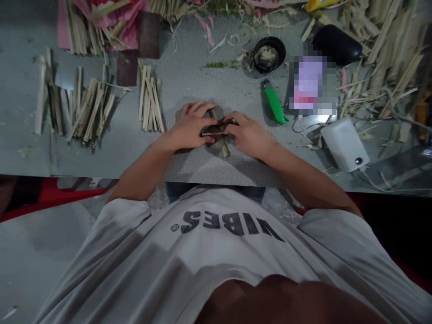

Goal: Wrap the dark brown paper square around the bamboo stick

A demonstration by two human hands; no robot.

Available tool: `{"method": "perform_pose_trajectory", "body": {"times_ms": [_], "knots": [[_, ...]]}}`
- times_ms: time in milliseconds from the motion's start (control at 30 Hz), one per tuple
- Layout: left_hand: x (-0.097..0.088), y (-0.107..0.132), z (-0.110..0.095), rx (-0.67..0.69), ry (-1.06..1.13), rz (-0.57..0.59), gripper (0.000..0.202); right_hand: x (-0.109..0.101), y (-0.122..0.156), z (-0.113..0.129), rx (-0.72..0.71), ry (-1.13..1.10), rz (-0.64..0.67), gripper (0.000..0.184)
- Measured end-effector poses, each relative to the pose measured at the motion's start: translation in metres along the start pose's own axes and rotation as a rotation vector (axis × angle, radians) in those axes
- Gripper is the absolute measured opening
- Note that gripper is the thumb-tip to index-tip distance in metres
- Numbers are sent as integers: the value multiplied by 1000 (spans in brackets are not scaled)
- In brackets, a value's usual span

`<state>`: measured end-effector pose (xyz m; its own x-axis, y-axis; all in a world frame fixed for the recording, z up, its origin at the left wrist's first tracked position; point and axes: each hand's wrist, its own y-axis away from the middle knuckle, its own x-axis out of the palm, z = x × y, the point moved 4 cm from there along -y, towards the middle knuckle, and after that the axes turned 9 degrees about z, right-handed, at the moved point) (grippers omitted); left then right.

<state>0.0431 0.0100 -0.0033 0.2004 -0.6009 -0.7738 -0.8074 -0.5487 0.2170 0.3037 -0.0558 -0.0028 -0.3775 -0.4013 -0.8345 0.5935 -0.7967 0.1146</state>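
At the front middle of the table, my left hand point(191, 128) and my right hand point(249, 135) meet over a small dark brown sheet point(216, 129), which looks like sandpaper. My left thumb and index finger pinch its left side. The fingers of my right hand are closed on its right side. Along the sheet's near edge shows a thin pale strip, partly hidden by the fingers. Beneath the sheet a greenish bamboo stick point(224, 147) slants away from me, its far end by my left fingertips.
Left of my hands lie a small bundle of bamboo sticks point(150, 99) and a larger group point(89, 108). Brown square sheets point(127, 68) are behind. To the right are a green-handled cutter point(274, 104), a black bowl point(269, 54), a white device point(344, 144) with a cable, and bamboo shavings.
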Motion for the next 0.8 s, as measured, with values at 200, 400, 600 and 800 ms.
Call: {"method": "perform_pose_trajectory", "body": {"times_ms": [200, 400, 600, 800], "knots": [[2, -9, 14, 75, -75, -6, 61, -6, -3, -18, -13, -42, -71, 33], [-12, -26, 32, 261, -115, 59, 70, -2, 1, -20, -16, 13, -85, 36], [-11, -24, 29, 289, -131, 19, 70, 3, 5, -3, -2, 58, -73, 39], [-10, -21, 23, 303, -97, 55, 69, -7, 9, -7, -28, 63, -36, 35]]}}
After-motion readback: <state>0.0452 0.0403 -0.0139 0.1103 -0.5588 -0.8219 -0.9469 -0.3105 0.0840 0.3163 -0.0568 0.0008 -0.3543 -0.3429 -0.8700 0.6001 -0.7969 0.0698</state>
